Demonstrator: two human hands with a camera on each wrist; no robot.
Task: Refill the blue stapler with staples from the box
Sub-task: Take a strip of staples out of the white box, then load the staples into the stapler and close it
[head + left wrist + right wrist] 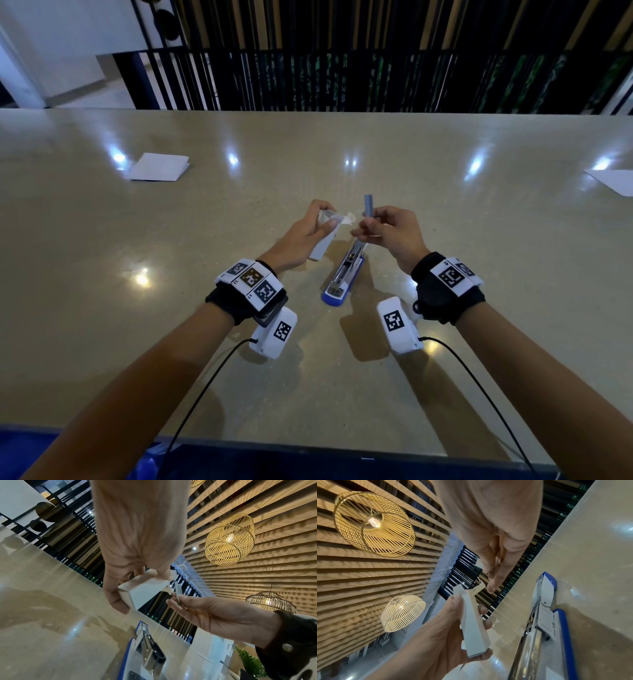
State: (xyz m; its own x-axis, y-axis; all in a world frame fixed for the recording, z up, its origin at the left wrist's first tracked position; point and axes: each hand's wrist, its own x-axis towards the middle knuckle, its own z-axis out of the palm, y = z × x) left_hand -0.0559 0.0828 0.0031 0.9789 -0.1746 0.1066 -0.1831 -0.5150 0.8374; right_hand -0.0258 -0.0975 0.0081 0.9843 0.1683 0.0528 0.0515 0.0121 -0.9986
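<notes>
The head view looks forward and down from above onto the glossy beige stone table (pixel 445 212), with both forearms entering from the lower corners. Each wrist view sits close under its own hand, tilted upward toward slatted wooden walls and woven wicker pendant lamps (pixel 229 539). All three views share the open blue-and-white stapler (pixel 344 275) lying on the table.

The stapler (pixel 343 274) lies on the table (pixel 445 274) between both wrists, below the box (pixel 323 236).
</notes>
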